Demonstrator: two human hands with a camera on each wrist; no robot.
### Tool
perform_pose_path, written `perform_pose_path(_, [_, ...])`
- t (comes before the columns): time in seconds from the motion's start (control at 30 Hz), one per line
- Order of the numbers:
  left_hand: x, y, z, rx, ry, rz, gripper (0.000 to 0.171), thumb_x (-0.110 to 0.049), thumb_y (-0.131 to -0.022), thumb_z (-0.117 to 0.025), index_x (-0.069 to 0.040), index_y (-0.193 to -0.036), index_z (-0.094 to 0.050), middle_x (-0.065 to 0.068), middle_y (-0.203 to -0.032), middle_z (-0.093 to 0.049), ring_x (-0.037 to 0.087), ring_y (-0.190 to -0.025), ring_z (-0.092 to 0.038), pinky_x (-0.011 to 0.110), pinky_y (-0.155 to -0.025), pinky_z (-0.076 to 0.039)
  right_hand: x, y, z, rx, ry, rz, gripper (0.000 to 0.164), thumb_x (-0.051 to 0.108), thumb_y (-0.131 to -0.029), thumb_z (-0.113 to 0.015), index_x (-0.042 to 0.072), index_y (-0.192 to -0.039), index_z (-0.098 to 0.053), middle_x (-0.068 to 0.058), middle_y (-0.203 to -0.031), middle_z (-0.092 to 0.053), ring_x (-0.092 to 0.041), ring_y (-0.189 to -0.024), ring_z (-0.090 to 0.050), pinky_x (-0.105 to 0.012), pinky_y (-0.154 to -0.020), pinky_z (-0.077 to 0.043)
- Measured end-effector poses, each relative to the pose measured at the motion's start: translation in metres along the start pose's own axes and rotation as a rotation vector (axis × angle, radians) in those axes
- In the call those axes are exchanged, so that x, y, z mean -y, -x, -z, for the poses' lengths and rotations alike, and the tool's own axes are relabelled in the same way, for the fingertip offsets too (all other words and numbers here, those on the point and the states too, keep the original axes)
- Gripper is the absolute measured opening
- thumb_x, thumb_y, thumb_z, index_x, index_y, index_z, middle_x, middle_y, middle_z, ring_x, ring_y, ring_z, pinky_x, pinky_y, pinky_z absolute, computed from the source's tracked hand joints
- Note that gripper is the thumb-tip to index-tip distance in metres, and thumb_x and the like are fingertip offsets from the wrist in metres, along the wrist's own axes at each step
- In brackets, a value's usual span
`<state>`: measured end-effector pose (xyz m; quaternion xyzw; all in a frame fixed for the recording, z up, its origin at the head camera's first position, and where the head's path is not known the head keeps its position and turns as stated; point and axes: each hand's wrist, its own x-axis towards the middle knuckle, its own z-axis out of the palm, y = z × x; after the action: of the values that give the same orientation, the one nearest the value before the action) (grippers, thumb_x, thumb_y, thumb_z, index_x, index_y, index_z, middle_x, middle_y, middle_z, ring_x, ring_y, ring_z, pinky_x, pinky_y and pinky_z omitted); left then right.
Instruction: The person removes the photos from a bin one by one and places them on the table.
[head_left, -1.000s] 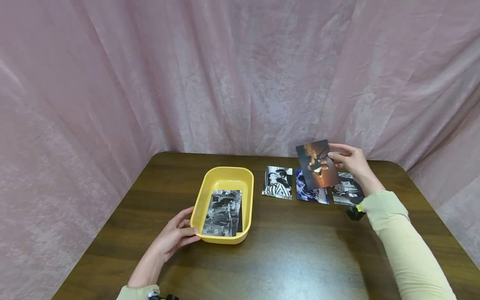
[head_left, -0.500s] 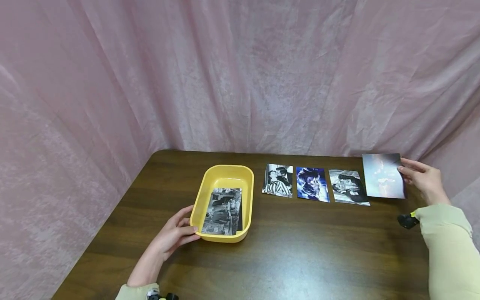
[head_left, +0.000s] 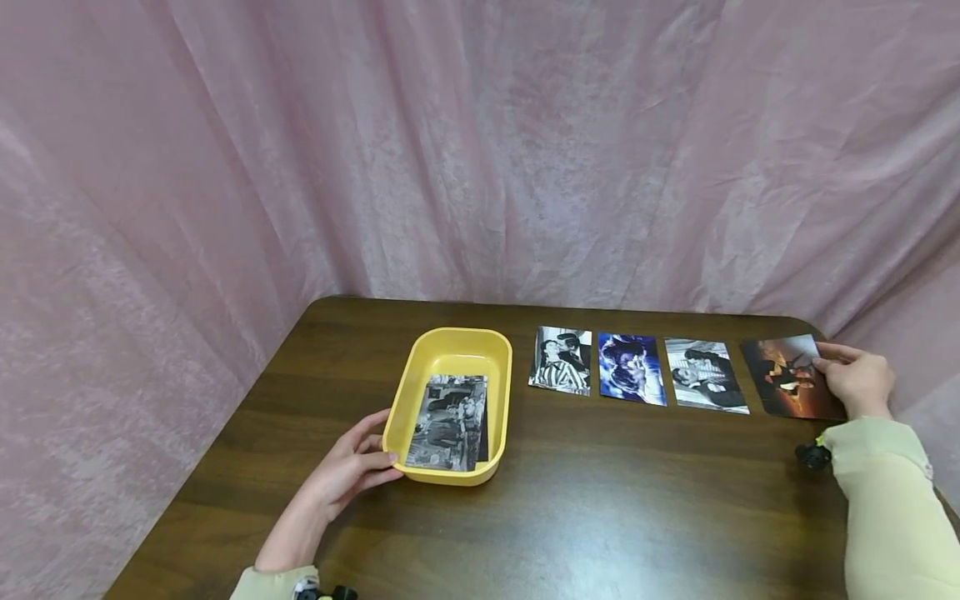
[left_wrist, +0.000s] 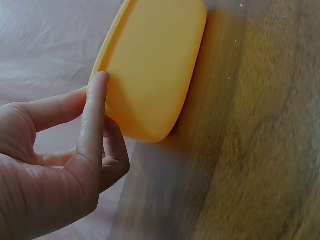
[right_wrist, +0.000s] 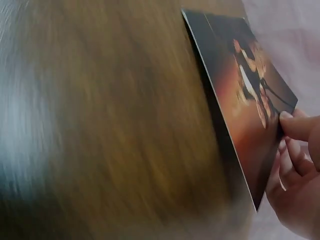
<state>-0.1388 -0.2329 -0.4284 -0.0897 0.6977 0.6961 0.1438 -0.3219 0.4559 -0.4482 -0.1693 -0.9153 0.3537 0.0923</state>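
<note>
My right hand (head_left: pixel 857 380) pinches the right edge of a dark orange-brown photo print (head_left: pixel 791 379) at the far right of the table. In the right wrist view that print (right_wrist: pixel 245 100) is close over the wood, thumb on its face and fingers beneath. My left hand (head_left: pixel 352 467) grips the near left corner of a yellow plastic tub (head_left: pixel 397 400). The left wrist view shows the thumb and fingers around the rim of the tub (left_wrist: pixel 155 65). Inside the tub lies a black-and-white photo (head_left: pixel 447 423), with a darker one partly hidden under it.
Left of the held print, three photos lie in a row: a striped-shirt black-and-white one (head_left: pixel 561 362), a blue-purple one (head_left: pixel 632 369) and another black-and-white one (head_left: pixel 705 375). A pink curtain (head_left: pixel 480 150) hangs behind the back edge of the brown wooden table (head_left: pixel 600 500).
My right hand has carried the orange-brown print rightward from over the blue-purple photo, past the row, then lowered it toward the table. The left hand stays at the tub.
</note>
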Motion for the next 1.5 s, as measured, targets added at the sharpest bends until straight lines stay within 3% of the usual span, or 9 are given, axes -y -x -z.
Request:
perform_pose_path(0.1, [0.0, 0.0, -0.001, 0.003, -0.006, -0.002, 0.074, 0.003, -0.091, -0.059, -0.007, -0.155, -0.022, 0.012, -0.109, -0.051, 0.02, -0.093, -0.068, 0.032, -0.084, -0.063, -0.001, 0.002, -0.008, -0.009, 0.028, -0.016, 0.044, 0.021, -0.097, -0.052, 0.002, -0.136, -0.055, -0.033, -0.136, -0.051, -0.057, -0.131, -0.031, -0.061, -0.11, -0.027])
perform_pose_path(0.27, [0.0, 0.0, -0.001, 0.01, -0.008, -0.004, 0.074, 0.004, -0.091, -0.058, -0.007, -0.155, -0.022, 0.012, -0.109, -0.05, 0.02, -0.094, -0.067, 0.032, -0.084, -0.062, -0.003, 0.003, -0.02, -0.061, -0.003, -0.053, 0.043, 0.015, -0.095, -0.05, -0.003, -0.134, -0.053, -0.033, -0.137, -0.049, -0.055, -0.13, -0.034, -0.06, -0.111, -0.029])
perform_pose_path(0.37, [0.0, 0.0, -0.002, 0.011, -0.01, -0.007, 0.074, 0.004, -0.091, -0.058, -0.007, -0.155, -0.021, 0.012, -0.109, -0.05, 0.02, -0.094, -0.067, 0.032, -0.084, -0.062, -0.003, 0.002, -0.023, -0.087, -0.042, -0.06, 0.042, 0.016, -0.095, -0.051, -0.001, -0.133, -0.056, -0.025, -0.114, -0.068, -0.052, -0.132, -0.036, -0.057, -0.113, -0.028])
perform_pose_path(0.43, [0.0, 0.0, -0.001, 0.009, -0.008, -0.009, 0.075, 0.004, -0.091, -0.058, -0.007, -0.155, -0.021, 0.011, -0.108, -0.05, 0.02, -0.094, -0.068, 0.032, -0.084, -0.062, -0.002, 0.001, -0.025, -0.083, -0.086, -0.08, 0.042, 0.016, -0.095, -0.051, 0.0, -0.134, -0.056, 0.003, -0.082, -0.072, -0.051, -0.136, -0.033, -0.055, -0.116, -0.024])
perform_pose_path(0.5, [0.0, -0.001, -0.001, 0.011, -0.006, -0.011, 0.075, 0.004, -0.091, -0.058, -0.006, -0.156, -0.021, 0.011, -0.108, -0.05, 0.02, -0.095, -0.067, 0.032, -0.084, -0.062, -0.002, 0.0, -0.027, -0.087, -0.122, -0.092, 0.042, 0.016, -0.095, -0.051, 0.001, -0.134, -0.057, 0.032, -0.062, -0.051, -0.05, -0.139, -0.032, -0.053, -0.119, -0.021])
perform_pose_path(0.6, [0.0, -0.001, -0.001, 0.013, -0.002, -0.012, 0.075, 0.004, -0.091, -0.058, -0.006, -0.156, -0.02, 0.011, -0.108, -0.049, 0.02, -0.095, -0.067, 0.031, -0.085, -0.062, -0.002, 0.001, -0.028, -0.092, -0.148, -0.123, 0.041, 0.018, -0.096, -0.052, 0.006, -0.134, -0.059, 0.048, -0.054, -0.028, -0.047, -0.142, -0.031, -0.05, -0.121, -0.021])
perform_pose_path(1.23, [-0.002, 0.0, -0.001, 0.016, -0.01, -0.011, 0.074, 0.004, -0.092, -0.057, -0.007, -0.156, -0.021, 0.011, -0.108, -0.05, 0.019, -0.093, -0.067, 0.031, -0.084, -0.062, -0.005, 0.002, -0.027, -0.084, -0.145, -0.153, 0.041, 0.028, -0.099, -0.05, 0.016, -0.136, -0.061, 0.046, -0.047, -0.031, -0.042, -0.139, -0.035, -0.048, -0.121, -0.023])
perform_pose_path(1.37, [-0.002, 0.0, -0.001, 0.015, -0.009, -0.013, 0.074, 0.004, -0.092, -0.057, -0.007, -0.155, -0.022, 0.011, -0.108, -0.049, 0.019, -0.094, -0.067, 0.031, -0.084, -0.062, 0.004, 0.003, -0.02, -0.06, -0.178, -0.194, 0.036, 0.031, -0.099, -0.049, 0.022, -0.128, -0.066, 0.043, -0.046, -0.03, -0.045, -0.144, -0.027, -0.05, -0.122, -0.022])
perform_pose_path(1.5, [-0.002, 0.0, -0.001, 0.007, -0.008, -0.009, 0.074, 0.004, -0.091, -0.057, -0.007, -0.155, -0.022, 0.011, -0.108, -0.05, 0.019, -0.093, -0.067, 0.031, -0.084, -0.062, 0.019, 0.001, -0.019, -0.098, -0.194, -0.226, 0.036, 0.033, -0.098, -0.049, 0.023, -0.13, -0.063, 0.041, -0.049, -0.03, -0.04, -0.14, -0.034, -0.046, -0.119, -0.03])
